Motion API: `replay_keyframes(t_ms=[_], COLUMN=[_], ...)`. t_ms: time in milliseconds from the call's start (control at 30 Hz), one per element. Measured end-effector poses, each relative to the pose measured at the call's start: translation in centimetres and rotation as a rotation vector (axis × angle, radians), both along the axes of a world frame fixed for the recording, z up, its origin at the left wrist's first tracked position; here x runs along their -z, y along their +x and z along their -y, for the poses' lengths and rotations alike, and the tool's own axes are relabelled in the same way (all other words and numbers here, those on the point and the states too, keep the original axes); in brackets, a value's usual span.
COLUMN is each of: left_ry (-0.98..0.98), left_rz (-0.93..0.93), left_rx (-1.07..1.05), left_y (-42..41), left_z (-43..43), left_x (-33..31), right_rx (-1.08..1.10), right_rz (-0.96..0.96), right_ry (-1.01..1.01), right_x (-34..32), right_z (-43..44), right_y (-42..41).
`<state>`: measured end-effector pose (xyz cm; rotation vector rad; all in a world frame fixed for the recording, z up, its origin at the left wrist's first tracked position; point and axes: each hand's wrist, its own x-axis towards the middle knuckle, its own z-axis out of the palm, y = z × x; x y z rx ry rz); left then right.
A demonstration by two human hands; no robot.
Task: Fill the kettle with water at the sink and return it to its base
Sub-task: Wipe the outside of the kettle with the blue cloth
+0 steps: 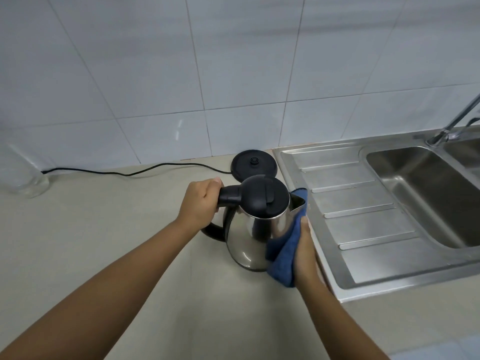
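A steel kettle (253,229) with a black lid and black handle is on the beige counter, just in front of its round black base (253,163). My left hand (201,201) is closed around the top of the handle. My right hand (306,253) presses a blue cloth (283,258) against the kettle's right side, under the spout. The lid is shut. The sink (428,193) lies to the right, with its tap (452,123) at the far right edge.
A ribbed steel draining board (350,203) lies between the kettle and the sink bowl. The base's black cord (130,174) runs left along the tiled wall. A clear glass jar (26,178) stands at the far left of the counter (104,229).
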<state>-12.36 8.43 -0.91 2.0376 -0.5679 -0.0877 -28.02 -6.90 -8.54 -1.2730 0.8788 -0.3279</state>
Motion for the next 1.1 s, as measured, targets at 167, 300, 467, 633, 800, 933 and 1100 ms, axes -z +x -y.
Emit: replay_keyframes(t_ms=[167, 300, 467, 633, 800, 933, 1100], left_ry=[-0.035, -0.074, -0.09, -0.089, -0.009, -0.026, -0.002], left_rz=[0.045, -0.027, -0.048, -0.06, -0.026, -0.149, -0.155], left_rx=[-0.097, -0.12, -0.086, -0.053, -0.039, -0.036, -0.019], left_y=[-3.7, -7.8, -10.6, -10.3, -10.0, -8.8, -7.1], left_z=[0.5, 1.7, 3.4, 3.3, 3.0, 2.2, 1.5], left_x=[0.7, 0.4, 0.3, 0.6, 0.1, -0.8, -1.3], right_rx=[0.148, 0.123, 0.105, 0.026, -0.117, -0.278, -0.269], right_rz=[0.088, 0.055, 0.009, -0.15, -0.286, -0.3, -0.076], right_ry=[-0.409, -0.74, -1.097, -1.346, -1.417, -1.327, -0.974], right_x=[0.9, 1.2, -0.2, 4.2, 6.9, 7.1, 5.0], right_z=[-5.2, -6.1, -4.6, -5.1, -6.1, -5.3, -3.3], right_y=[-2.9, -3.4, -2.3, -4.5, -7.6, -8.6, -7.2])
